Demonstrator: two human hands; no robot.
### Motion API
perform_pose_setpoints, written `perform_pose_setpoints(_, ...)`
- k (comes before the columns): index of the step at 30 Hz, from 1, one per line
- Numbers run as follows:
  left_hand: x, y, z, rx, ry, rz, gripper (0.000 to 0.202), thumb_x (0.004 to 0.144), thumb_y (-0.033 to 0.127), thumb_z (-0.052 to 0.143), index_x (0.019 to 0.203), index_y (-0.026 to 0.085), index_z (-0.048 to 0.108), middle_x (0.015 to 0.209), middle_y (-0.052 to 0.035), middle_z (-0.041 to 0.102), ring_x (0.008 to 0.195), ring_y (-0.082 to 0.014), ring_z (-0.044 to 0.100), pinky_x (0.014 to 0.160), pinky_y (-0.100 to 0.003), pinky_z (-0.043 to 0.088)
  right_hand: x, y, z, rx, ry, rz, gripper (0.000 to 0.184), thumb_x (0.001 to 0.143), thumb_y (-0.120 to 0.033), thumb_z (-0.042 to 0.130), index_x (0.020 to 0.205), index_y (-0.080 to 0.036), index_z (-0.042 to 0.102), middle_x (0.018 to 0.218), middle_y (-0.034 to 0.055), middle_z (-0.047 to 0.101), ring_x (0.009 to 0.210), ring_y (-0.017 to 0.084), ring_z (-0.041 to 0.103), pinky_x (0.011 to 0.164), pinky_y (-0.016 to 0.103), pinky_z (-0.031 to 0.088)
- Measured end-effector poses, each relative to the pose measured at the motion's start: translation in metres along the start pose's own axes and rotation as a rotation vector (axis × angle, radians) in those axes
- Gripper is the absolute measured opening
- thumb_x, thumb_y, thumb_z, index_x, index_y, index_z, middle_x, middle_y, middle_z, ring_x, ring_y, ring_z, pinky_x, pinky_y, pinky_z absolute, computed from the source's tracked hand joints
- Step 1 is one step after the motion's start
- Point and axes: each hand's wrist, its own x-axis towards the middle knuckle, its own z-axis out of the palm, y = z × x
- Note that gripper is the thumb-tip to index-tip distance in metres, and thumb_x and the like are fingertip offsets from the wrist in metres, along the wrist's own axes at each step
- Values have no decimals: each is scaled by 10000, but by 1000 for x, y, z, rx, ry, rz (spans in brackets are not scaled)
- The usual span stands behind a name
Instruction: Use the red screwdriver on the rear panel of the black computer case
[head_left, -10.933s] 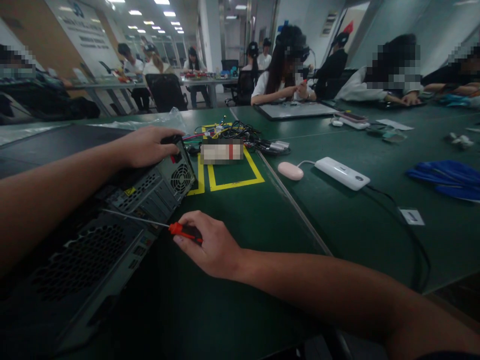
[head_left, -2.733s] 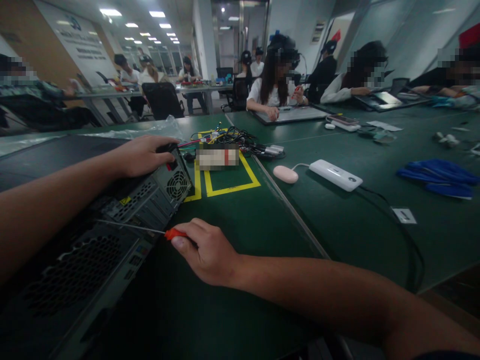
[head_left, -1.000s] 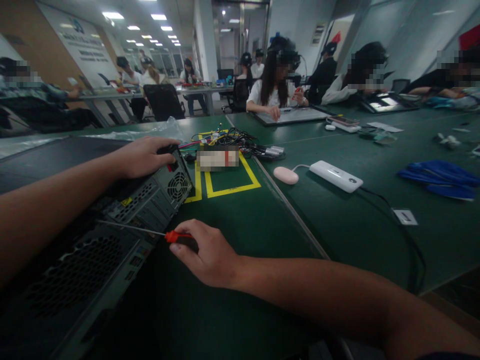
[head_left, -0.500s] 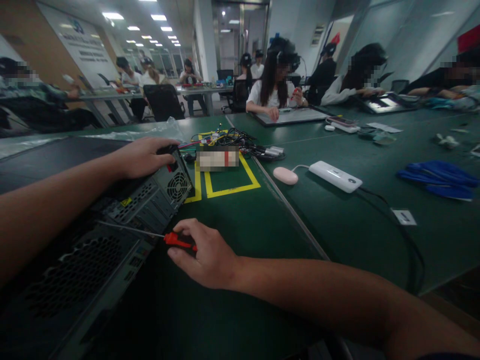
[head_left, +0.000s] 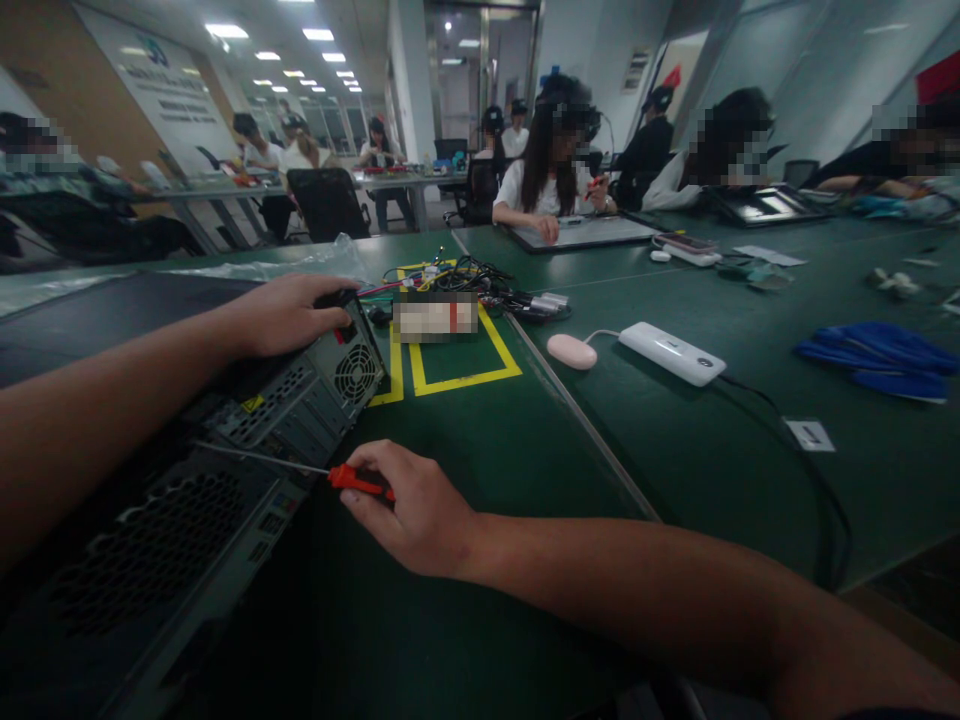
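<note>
A black desktop computer case (head_left: 161, 620) lies on the table at the left, its rear panel with vents and ports facing me. Over the far corner of the case, my left hand (head_left: 289, 312) is closed, its thumb on the rear edge beside a small red part. A red-handled screwdriver (head_left: 352, 480) is pinched in my right hand (head_left: 416, 512), between thumb and fingers. Its long thin shaft points left to the rear panel, above the honeycomb vent. The tip is too dark to make out clearly.
Behind the case lie bundled cables (head_left: 480, 280) and a blurred-out box (head_left: 435, 318) by yellow tape (head_left: 465, 380). To the right are a white power bank (head_left: 671, 352), a pink oval device (head_left: 571, 351) and blue gloves (head_left: 874, 355). Co-workers sit across the table.
My right thumb has shifted slightly up and right along the screwdriver handle. My left hand and the computer case stay where they were.
</note>
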Motion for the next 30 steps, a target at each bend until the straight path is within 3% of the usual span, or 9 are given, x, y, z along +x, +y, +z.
perform_pose_setpoints(4, 0, 0, 0, -3, 12, 5, 784, 860, 532, 444, 1539, 167, 587, 1513, -151, 660, 1376, -368, 619, 1177, -514, 459, 0, 0, 0, 5, 2, -2, 189, 1037, -303, 645, 1189, -216, 573, 1169, 74, 719, 1066, 217, 710, 979, 391, 576)
perform_pose_setpoints(9, 0, 0, 1, 2, 18, 3, 810, 858, 538, 439, 1543, 126, 573, 1540, -179, 634, 1411, -381, 587, 1207, -531, 424, 0, 1, 0, 3, 7, -12, 199, 1039, -308, 643, 1200, -211, 577, 1178, 82, 718, 1067, 219, 709, 978, 390, 576)
perform_pose_setpoints(15, 0, 1, 0, 21, 5, -7, 793, 865, 523, 429, 1556, 161, 565, 1532, -134, 649, 1395, -343, 605, 1207, -489, 434, 0, 0, 1, -4, -2, 15, 210, 1039, -309, 648, 1215, -220, 574, 1179, 76, 720, 1086, 221, 711, 990, 391, 573)
perform_pose_setpoints(30, -2, 4, -1, 25, 3, -12, 787, 864, 525, 433, 1551, 167, 575, 1542, -136, 644, 1411, -358, 594, 1207, -517, 429, -2, 1, 2, 12, 18, -10, 233, 1047, -356, 608, 1220, -203, 580, 1143, 86, 723, 1024, 218, 712, 945, 383, 578)
